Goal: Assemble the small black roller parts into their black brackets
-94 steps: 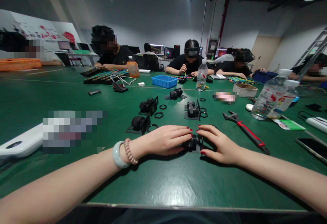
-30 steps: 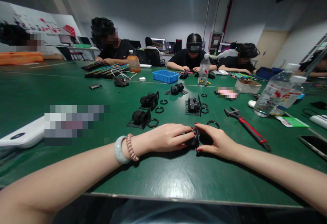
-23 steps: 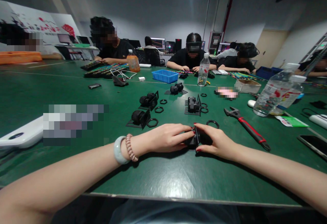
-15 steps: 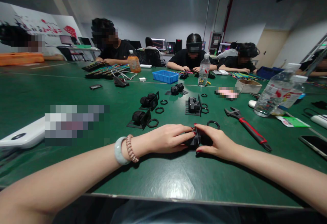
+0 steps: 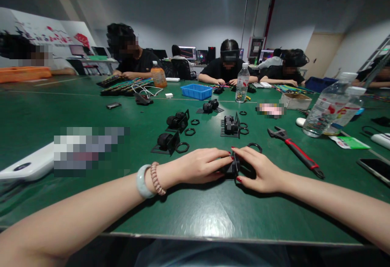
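Note:
Near the table's front, my left hand [image 5: 202, 164] has its fingers over the left side of a black bracket part [image 5: 232, 169], largely hidden by them. My right hand [image 5: 263, 169] curves round the part's right side, thumb and fingertips against its upright plate. Just behind my right hand lies a black ring [image 5: 254, 148]. Further back stand similar black bracket assemblies [image 5: 166, 141], [image 5: 177, 121] with black rings [image 5: 183, 147] beside them. Another black assembly [image 5: 230, 125] sits behind the hands, also next to rings.
An adjustable wrench [image 5: 297, 152] with a red and black handle lies right of my right hand. Bottles [image 5: 324, 106] stand at the right. A blue tray [image 5: 196, 91] is further back. A white device [image 5: 29, 162] lies left on the green table [image 5: 195, 214].
My right thumb and fingers have shifted slightly at the bracket part. The left hand keeps almost the same pose. The camera view has moved a little.

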`<action>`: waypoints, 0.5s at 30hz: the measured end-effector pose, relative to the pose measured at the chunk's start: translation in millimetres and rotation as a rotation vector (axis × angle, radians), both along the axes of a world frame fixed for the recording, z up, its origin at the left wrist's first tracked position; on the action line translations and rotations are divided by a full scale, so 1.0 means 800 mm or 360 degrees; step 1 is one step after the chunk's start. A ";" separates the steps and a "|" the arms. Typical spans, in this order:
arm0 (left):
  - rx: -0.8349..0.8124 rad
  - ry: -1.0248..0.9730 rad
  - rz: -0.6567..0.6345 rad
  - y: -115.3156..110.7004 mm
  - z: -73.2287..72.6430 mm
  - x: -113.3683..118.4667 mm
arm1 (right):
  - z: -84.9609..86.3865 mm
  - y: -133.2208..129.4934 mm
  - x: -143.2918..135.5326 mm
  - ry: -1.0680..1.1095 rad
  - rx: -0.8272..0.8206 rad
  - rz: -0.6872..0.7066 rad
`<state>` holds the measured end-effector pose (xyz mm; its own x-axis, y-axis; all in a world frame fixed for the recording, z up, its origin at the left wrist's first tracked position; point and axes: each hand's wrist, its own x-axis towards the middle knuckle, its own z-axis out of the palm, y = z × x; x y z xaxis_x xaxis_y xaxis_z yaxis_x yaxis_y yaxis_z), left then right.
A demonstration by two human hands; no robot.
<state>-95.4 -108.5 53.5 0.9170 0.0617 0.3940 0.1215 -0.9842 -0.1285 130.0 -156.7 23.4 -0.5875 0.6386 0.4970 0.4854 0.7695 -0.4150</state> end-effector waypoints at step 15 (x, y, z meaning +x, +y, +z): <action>-0.0208 -0.0043 -0.0006 0.000 -0.004 0.000 | 0.000 -0.001 -0.003 0.0033 -0.0001 -0.0069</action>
